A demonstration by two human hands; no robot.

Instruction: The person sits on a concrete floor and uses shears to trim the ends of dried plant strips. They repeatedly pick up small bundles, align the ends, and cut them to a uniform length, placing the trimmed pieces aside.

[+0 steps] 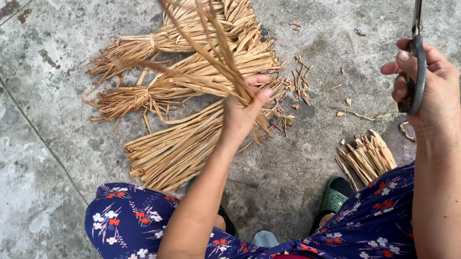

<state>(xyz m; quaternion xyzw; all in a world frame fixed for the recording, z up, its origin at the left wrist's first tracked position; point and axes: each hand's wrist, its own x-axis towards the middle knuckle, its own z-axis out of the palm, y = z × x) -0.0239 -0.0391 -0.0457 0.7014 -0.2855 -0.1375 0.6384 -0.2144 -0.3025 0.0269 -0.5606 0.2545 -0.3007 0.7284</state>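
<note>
While dry, tan straw strips [202, 42] are gripped by the left hand [242, 112], fanned upward, dark shears [415, 44], seemingly shut, are clasped in the right hand [431, 87].

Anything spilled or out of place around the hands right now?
Short cut scraps lie scattered on the concrete floor beside the tied bundles. The left hand grips loose strips; the right hand holds the shears.
</note>
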